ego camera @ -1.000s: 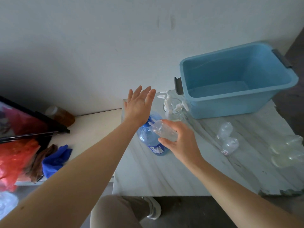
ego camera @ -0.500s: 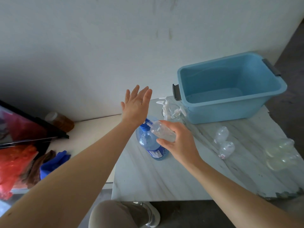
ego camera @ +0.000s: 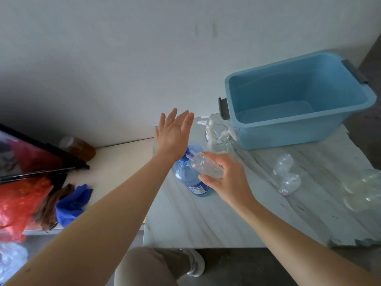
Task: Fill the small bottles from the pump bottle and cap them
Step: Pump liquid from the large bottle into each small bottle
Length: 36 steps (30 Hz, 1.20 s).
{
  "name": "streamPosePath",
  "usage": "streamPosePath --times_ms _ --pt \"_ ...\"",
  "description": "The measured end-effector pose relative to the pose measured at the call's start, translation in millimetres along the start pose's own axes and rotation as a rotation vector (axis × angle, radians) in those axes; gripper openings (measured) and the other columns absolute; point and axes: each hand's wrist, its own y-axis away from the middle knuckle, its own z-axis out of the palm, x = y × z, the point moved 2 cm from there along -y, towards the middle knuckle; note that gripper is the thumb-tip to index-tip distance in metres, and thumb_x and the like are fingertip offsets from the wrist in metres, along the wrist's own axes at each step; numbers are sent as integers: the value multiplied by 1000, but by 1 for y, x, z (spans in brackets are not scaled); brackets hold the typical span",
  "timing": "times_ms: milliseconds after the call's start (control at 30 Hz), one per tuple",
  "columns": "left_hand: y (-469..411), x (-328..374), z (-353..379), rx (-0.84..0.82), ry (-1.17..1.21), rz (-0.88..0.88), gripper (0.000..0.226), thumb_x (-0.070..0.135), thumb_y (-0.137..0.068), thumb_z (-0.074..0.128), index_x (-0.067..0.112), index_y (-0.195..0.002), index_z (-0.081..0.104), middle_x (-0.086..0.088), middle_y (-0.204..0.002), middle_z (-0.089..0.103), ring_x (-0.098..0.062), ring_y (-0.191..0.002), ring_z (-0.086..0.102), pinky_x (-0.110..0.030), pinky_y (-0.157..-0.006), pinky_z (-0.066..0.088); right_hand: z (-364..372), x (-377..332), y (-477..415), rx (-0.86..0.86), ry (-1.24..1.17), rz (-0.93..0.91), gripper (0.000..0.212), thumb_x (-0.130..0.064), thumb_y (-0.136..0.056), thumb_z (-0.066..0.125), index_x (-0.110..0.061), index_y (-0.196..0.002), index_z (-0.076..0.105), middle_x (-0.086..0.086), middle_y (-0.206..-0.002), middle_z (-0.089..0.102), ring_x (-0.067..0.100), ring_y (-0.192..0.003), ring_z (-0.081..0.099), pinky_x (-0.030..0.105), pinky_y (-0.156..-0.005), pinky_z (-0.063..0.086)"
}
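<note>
A blue pump bottle (ego camera: 188, 177) stands near the left edge of the marble table (ego camera: 216, 219). My left hand (ego camera: 173, 134) lies flat with fingers spread, its heel resting on the blue pump head. My right hand (ego camera: 227, 179) grips a small clear bottle (ego camera: 207, 165), tilted on its side, its mouth against the pump's spout. Two clear small bottles (ego camera: 286, 174) lie on the table to the right, and more blurred ones (ego camera: 365, 188) lie near the right edge. White pump caps (ego camera: 212, 131) sit in a clear glass behind the pump bottle.
A light blue plastic tub (ego camera: 292, 129) stands at the table's back right against the wall. To the left, a lower shelf holds an amber jar (ego camera: 77, 146), a blue cloth (ego camera: 71, 204), a red plastic bag (ego camera: 19, 203) and a dark frame. My knee and shoe show below the table edge.
The view has shifted slightly, so the tub and table sit lower in frame. My left hand stays over the pump head and my right hand keeps the small bottle at the spout.
</note>
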Motion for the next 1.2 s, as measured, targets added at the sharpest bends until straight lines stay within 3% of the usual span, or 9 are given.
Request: streamPosePath --times_ms 67,200,300,400,667,867,1067,1200 --pt "0 -1 1 5 10 -7 82 76 -83 0 34 -144 36 3 -158 21 -16 -148 0 -47 -120 1 0 0 1 2 3 1 49 -15 -68 79 -26 -114 65 -4 -105 67 11 -98 57 5 -82 35" --pt "7 6 -4 -17 19 -54 60 60 -96 13 33 -146 33 4 -159 16 -19 -148 -4 -49 -119 2 0 -3 1 3 5 17 49 -15 -69 79 -27 -115 65 -1 -105 64 12 -99 56 12 -83 38" --pt "10 8 -8 -17 2 -52 59 59 -96 13 34 -147 31 5 -160 14 -19 -148 -5 -51 -118 2 -1 -6 2 0 12 24 50 -15 -69 79 -25 -116 65 0 -105 64 14 -101 56 19 -86 40" --pt "8 10 -13 -22 16 -59 59 59 -96 11 35 -147 29 6 -160 11 -20 -148 -7 -51 -118 1 -1 -9 2 -6 17 39 50 -18 -70 79 -27 -117 63 1 -107 62 12 -100 55 11 -83 37" --pt "6 13 -21 11 31 -30 59 60 -96 11 37 -147 30 8 -160 12 -18 -148 -7 -51 -118 0 -3 -16 -1 10 11 5 49 -17 -70 78 -34 -114 63 -1 -105 63 7 -96 54 7 -81 36" --pt "4 10 -16 13 27 -7 60 61 -95 12 36 -146 32 7 -159 16 -18 -148 -4 -50 -119 3 -2 -11 -2 14 -17 24 49 -16 -70 78 -32 -114 64 0 -105 62 10 -98 55 14 -84 40" --pt "8 7 -9 31 40 -40 57 58 -97 14 35 -145 35 5 -159 20 -19 -148 -1 -49 -118 4 4 -1 -3 -4 -6 39 49 -29 -66 72 -33 -114 66 -2 -103 63 8 -97 56 20 -83 42" --pt "9 9 -9 21 30 -41 58 59 -96 13 35 -145 35 5 -159 18 -19 -148 -2 -49 -118 3 5 0 -2 -3 0 50 49 -27 -67 74 -33 -114 65 -3 -104 63 7 -98 55 18 -84 41"
